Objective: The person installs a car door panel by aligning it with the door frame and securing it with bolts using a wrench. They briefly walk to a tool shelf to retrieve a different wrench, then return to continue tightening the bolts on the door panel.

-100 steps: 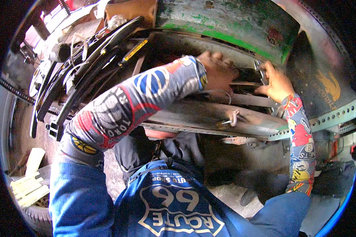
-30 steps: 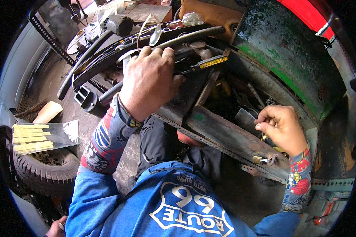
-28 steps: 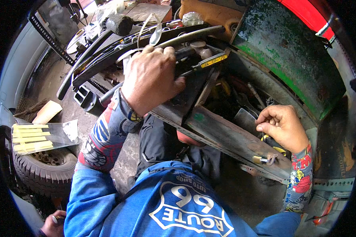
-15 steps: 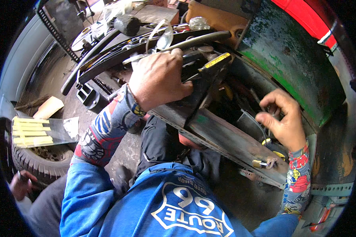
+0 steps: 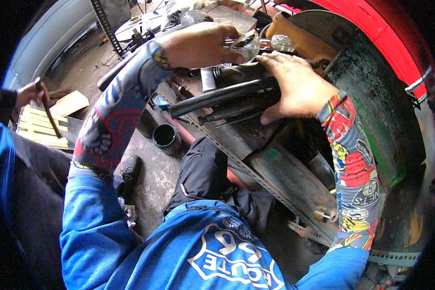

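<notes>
My left hand (image 5: 203,46) reaches over the far side of the cluttered metal bench, its fingers and thumb around a clear plastic piece (image 5: 249,44). My right hand (image 5: 299,84) lies spread across a pile of dark metal parts, its fingers on the far side and its thumb on the near side. A long dark tube (image 5: 222,96) sticks out of this pile to the left, below both hands. Just under my left hand stands a short silver cylinder (image 5: 208,79). What lies under my right palm is hidden.
Nearest me, a perforated metal rail (image 5: 253,176) edges the bench. A dark container (image 5: 166,139) stands lower left. A green-stained metal panel (image 5: 372,106) rises at right. At far left, a co-worker's hand (image 5: 31,95) holds a thin stick-like tool (image 5: 49,113).
My right hand has moved from above the bench's trough onto the dark parts. My left hand has left the yellow-labelled dark part and moved farther away. The view has shifted; the co-worker's tool has appeared.
</notes>
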The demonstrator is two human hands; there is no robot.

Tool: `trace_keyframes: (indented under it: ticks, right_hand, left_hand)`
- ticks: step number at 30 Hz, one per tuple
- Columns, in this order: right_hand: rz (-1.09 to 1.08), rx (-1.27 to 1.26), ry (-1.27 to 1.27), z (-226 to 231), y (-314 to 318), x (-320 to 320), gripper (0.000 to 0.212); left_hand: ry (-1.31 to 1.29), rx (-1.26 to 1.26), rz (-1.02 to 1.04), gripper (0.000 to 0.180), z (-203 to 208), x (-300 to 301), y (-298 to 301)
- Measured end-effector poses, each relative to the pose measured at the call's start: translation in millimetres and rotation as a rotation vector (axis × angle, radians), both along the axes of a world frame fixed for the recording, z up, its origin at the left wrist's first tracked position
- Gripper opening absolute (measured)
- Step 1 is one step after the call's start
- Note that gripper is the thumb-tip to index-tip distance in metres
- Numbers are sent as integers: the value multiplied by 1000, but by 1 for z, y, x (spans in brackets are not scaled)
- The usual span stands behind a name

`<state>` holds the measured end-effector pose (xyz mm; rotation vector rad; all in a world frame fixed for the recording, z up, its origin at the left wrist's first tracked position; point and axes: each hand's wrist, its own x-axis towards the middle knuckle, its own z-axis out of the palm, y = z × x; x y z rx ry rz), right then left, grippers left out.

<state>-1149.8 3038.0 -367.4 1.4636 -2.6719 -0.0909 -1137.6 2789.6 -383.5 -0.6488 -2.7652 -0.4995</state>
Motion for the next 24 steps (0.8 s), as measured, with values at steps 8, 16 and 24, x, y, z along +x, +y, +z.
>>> trace_keyframes:
  ticks: [8, 16, 24]
  right_hand:
    - [88, -19, -107, -6, -12, -10, 97]
    - [109, 92, -76, -8, -26, 1, 62]
    - [120, 111, -154, 4, -35, 10, 42]
  left_hand:
    - [115, 443, -7, 37, -24, -35, -20]
    - [-202, 801, -175, 37, -27, 1, -34]
    - [-337, 1365, -180, 34, -42, 1, -49]
